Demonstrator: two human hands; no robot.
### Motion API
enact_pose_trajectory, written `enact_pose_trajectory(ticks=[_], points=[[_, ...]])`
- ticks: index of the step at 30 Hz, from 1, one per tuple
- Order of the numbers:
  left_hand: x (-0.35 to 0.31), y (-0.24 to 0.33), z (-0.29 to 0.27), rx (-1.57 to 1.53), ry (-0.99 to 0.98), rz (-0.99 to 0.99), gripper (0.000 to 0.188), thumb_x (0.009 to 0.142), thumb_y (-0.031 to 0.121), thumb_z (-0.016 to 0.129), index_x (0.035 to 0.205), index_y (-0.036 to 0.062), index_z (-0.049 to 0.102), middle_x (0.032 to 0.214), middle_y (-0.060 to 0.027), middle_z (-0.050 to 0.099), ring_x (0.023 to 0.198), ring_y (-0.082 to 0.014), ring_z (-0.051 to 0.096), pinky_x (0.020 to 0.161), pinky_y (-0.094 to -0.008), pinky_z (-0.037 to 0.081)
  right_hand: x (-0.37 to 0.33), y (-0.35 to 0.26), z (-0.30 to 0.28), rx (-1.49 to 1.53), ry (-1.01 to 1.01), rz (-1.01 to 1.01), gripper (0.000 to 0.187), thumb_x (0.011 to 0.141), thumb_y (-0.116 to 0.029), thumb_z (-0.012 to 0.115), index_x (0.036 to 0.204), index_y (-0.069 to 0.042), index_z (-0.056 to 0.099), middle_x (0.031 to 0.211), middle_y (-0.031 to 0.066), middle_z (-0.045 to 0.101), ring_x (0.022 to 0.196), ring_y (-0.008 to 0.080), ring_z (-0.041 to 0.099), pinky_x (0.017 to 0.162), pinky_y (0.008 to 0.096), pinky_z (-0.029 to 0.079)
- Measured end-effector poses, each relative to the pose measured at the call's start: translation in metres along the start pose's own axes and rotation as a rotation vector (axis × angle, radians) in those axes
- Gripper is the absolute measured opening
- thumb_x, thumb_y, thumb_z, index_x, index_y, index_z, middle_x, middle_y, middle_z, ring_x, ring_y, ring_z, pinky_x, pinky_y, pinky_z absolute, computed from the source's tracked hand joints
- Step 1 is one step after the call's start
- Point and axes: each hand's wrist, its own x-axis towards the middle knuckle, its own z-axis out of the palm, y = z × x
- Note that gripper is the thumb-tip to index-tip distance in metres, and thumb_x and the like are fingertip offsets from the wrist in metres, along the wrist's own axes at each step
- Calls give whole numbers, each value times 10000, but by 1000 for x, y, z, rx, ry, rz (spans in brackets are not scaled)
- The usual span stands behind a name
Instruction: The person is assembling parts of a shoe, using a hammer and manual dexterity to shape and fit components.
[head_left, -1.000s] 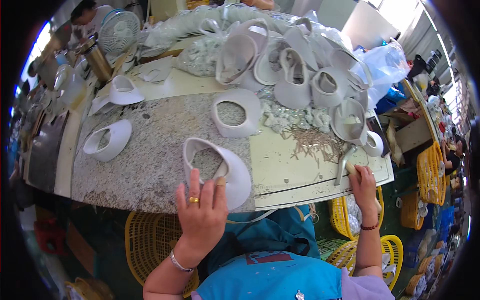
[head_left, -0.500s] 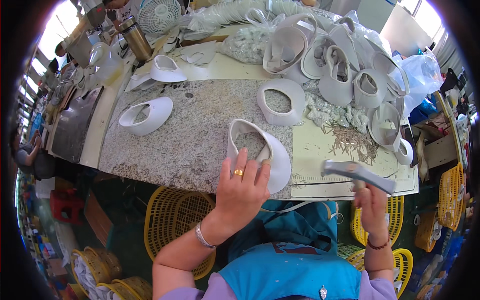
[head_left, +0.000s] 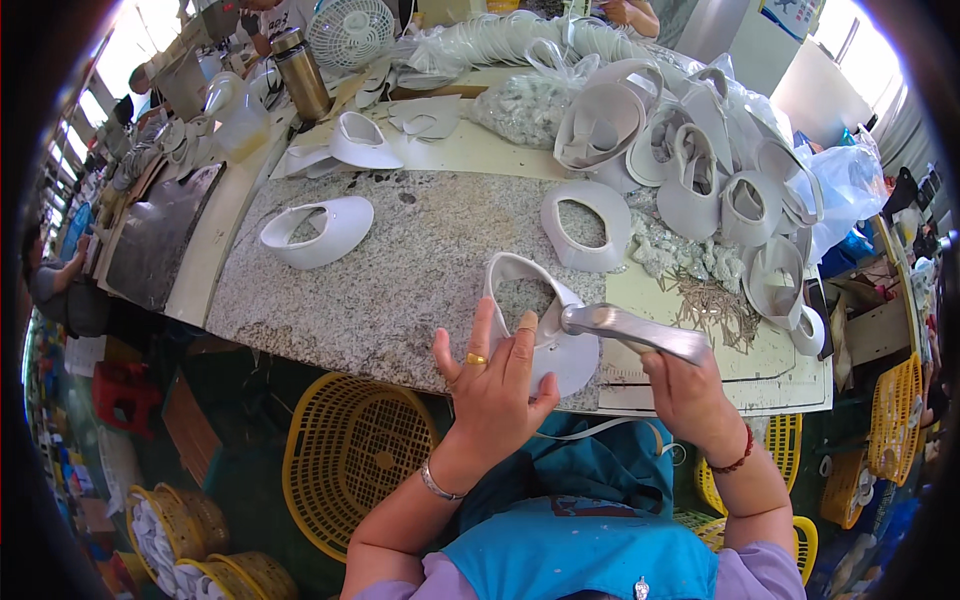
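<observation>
My left hand (head_left: 492,388), with a gold ring, presses its spread fingers on the near edge of a white curved shoe-upper piece (head_left: 540,318) lying on the speckled stone slab (head_left: 400,270). A metal hammer (head_left: 632,329) is gripped in my right hand (head_left: 690,395), and its head hovers just above that white piece. Another white piece (head_left: 587,225) lies a little further back on the slab.
A heap of white pieces (head_left: 690,160) and plastic bags fills the back right. More white pieces (head_left: 318,232) lie at the left, with a metal flask (head_left: 300,72) and a fan (head_left: 349,30) behind. A yellow basket (head_left: 350,460) stands below the table edge.
My right hand has brought the hammer from the table's right edge up and left, over the white piece. My left hand has kept holding the piece.
</observation>
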Motion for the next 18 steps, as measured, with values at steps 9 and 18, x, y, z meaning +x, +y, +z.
enact_pose_trajectory(ticks=[9,18], points=[[3,1,0,-11,-1,4,598,707,251,647,1226,-3,492,894,-61,605,1297,-337,367,1032,-580,89,-8,10,10,-89,43,18,251,811,-44,602,1041,40,546,875,188,611,719,349,611,624,408,505],[3,-2,-1,-24,-18,6,655,692,240,680,1263,8,459,927,-35,615,1290,-353,365,1029,-549,131,-5,1,8,-97,-186,119,247,828,-6,554,1066,57,535,851,177,606,683,330,612,606,393,508]])
